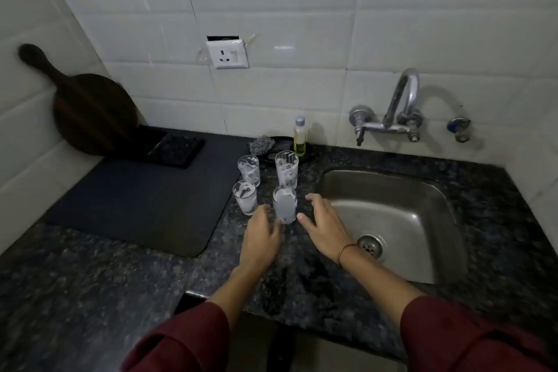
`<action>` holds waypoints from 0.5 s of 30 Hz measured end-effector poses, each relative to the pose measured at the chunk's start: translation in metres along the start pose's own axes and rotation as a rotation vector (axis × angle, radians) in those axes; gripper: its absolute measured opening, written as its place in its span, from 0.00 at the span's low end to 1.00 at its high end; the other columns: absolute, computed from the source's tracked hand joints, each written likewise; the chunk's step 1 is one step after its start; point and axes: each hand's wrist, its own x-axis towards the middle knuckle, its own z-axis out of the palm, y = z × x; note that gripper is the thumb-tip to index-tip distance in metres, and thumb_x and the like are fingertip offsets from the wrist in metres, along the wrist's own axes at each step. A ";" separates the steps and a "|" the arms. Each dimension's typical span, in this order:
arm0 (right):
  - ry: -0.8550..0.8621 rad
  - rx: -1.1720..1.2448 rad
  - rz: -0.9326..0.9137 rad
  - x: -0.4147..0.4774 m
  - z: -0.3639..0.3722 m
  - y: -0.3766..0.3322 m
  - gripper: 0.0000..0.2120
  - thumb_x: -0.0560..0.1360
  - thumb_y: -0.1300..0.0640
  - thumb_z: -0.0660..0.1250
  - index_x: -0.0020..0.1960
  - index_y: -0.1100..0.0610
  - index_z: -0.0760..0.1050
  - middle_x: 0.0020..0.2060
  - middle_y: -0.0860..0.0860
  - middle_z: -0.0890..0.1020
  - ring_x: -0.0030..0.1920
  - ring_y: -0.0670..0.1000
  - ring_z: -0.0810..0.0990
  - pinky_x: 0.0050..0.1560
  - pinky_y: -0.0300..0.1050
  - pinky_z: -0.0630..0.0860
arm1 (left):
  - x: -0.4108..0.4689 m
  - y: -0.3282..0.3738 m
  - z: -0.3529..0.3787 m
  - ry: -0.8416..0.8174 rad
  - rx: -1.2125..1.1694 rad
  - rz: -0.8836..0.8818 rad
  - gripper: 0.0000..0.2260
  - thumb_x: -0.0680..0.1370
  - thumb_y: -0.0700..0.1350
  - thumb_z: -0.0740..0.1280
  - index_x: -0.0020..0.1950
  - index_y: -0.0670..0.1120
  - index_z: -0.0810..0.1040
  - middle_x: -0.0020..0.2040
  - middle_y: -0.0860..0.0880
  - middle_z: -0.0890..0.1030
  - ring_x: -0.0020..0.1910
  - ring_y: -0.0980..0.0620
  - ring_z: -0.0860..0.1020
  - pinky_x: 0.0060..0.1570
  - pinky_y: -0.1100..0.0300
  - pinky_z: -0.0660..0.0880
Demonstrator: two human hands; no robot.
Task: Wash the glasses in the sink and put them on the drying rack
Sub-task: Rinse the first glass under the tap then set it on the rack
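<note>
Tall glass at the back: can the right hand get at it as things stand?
Probably yes. The right hand is open and empty, and the tall glass stands beyond it; the nearest glass is beside that path.

4 glasses (285, 204), 1 bottle (299, 136)

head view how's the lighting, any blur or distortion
Head view: dim overall, counter nearly black; wide-angle curves the wall tiles toward the edges; sleeves at the bottom are soft; tap throws a curved shadow on them; soapy glasses are readable.
</note>
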 end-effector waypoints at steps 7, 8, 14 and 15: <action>-0.050 0.001 0.184 0.057 0.042 0.004 0.36 0.75 0.54 0.73 0.76 0.59 0.58 0.72 0.59 0.67 0.72 0.59 0.67 0.70 0.52 0.69 | 0.045 -0.043 0.010 -0.072 -0.071 -0.085 0.16 0.84 0.46 0.63 0.70 0.45 0.68 0.60 0.49 0.76 0.60 0.51 0.74 0.59 0.52 0.74; -0.041 0.010 0.197 0.065 0.046 0.005 0.38 0.73 0.55 0.75 0.76 0.59 0.58 0.72 0.59 0.67 0.72 0.59 0.68 0.69 0.51 0.70 | 0.051 -0.049 0.011 -0.088 -0.077 -0.071 0.15 0.84 0.45 0.63 0.70 0.45 0.69 0.59 0.50 0.75 0.60 0.49 0.75 0.59 0.51 0.74; -0.001 0.057 0.266 0.093 0.068 0.015 0.33 0.68 0.54 0.79 0.66 0.56 0.66 0.62 0.56 0.74 0.61 0.56 0.76 0.54 0.49 0.75 | 0.074 -0.077 0.023 -0.278 -0.104 -0.046 0.13 0.81 0.44 0.62 0.66 0.47 0.69 0.61 0.47 0.76 0.61 0.46 0.75 0.62 0.44 0.75; 0.001 0.075 0.265 0.095 0.071 0.016 0.33 0.67 0.54 0.80 0.65 0.55 0.66 0.61 0.55 0.75 0.59 0.55 0.76 0.53 0.49 0.75 | 0.077 -0.081 0.024 -0.310 -0.107 -0.048 0.13 0.81 0.44 0.62 0.65 0.47 0.69 0.61 0.46 0.76 0.61 0.46 0.75 0.61 0.43 0.75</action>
